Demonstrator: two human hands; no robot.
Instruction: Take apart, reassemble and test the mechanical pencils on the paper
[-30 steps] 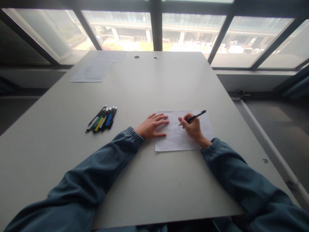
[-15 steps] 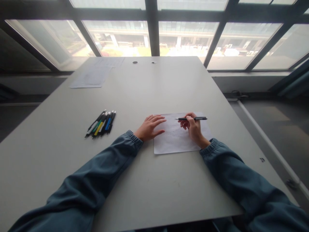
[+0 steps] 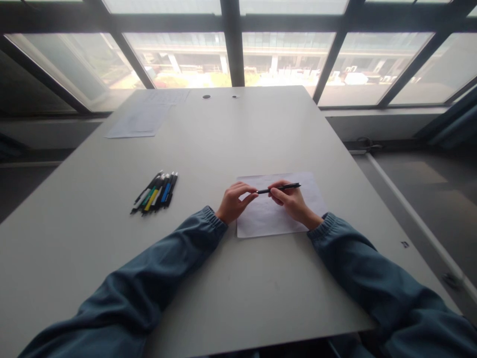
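A black pen (image 3: 280, 188) lies level in the air just above a white sheet of paper (image 3: 279, 209) with faint pencil lines. My right hand (image 3: 292, 203) grips the pen near its middle. My left hand (image 3: 234, 201) is lifted off the sheet, its fingertips pinched on the pen's left tip. Both hands hover over the sheet's near half, on the grey table (image 3: 208, 149).
A bundle of several pens (image 3: 155, 191) with green, yellow, blue and white barrels lies to the left of my left hand. More sheets of paper (image 3: 143, 117) rest at the far left corner. Two cable holes (image 3: 206, 96) sit by the far edge, under the windows.
My right hand turned the pen from a writing slant to level and drew it left. My left hand lifted off the sheet and closed its fingers on the pen's tip.
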